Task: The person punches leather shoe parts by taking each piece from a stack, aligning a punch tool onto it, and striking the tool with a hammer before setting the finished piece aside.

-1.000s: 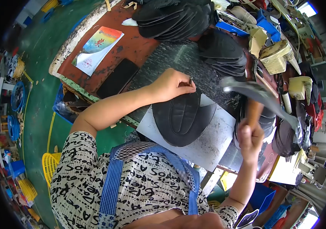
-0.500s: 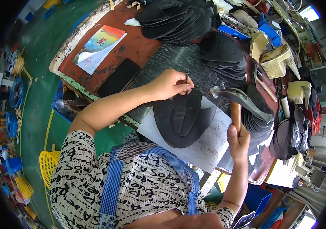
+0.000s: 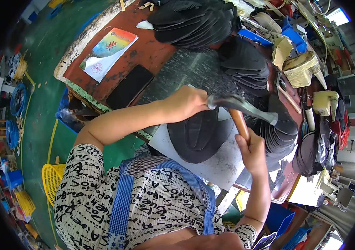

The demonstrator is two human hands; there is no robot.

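Nearest the camera are the patterned shirt (image 3: 156, 200) and the blue apron strap (image 3: 121, 204). Right hand (image 3: 251, 151): fingers wrapped firmly round the wooden handle of a hammer (image 3: 239, 121), thumb laid along it; the metal head is raised above the work, its round end in line with the other hand. Left hand (image 3: 190, 102): fingers curled and drawn together over the upper end of a black sole-shaped piece (image 3: 196, 146); what they close on is hidden behind the hammer head, and contact between head and fingers cannot be determined. The black piece lies flat on a marked white sheet (image 3: 223, 168), at the near edge of the desk (image 3: 156, 52), its grooved outline facing up. Beyond the sheet is a dark, speckled slab (image 3: 186, 62). To the left of the slab rest a black flat rectangular object (image 3: 130, 85) and, further off, a colourful booklet (image 3: 109, 52) with a curled cover. To the right stands a fanned stack of black pieces (image 3: 281, 129); a second stack (image 3: 244, 62) sits beyond it, and a larger pile (image 3: 192, 23) at the far side.
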